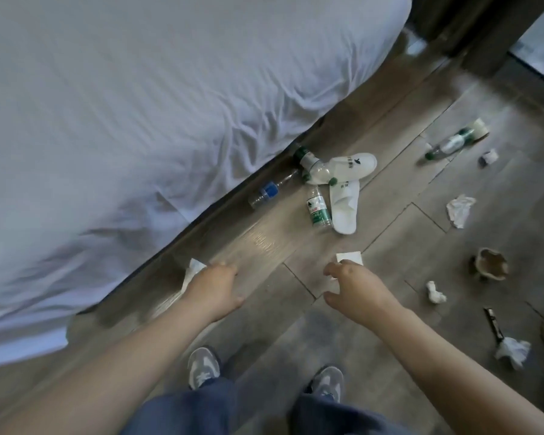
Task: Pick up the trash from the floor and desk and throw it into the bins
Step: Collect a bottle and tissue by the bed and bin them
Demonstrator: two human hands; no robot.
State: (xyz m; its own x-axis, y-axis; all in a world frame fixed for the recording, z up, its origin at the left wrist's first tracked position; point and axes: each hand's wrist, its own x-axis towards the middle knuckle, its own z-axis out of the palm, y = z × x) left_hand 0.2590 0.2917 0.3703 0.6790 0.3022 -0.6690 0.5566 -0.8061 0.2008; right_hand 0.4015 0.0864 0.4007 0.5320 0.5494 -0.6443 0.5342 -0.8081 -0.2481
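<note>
Left hand [214,287], fingers curled down, overlaps a white tissue [193,271] on the floor [264,240] by the bed [139,105], grip not discernible; right hand [355,287], fingers loosely spread and empty, sits over a flat white paper [350,256]; crumpled tissue [435,292] lies right of it, apart
</note>
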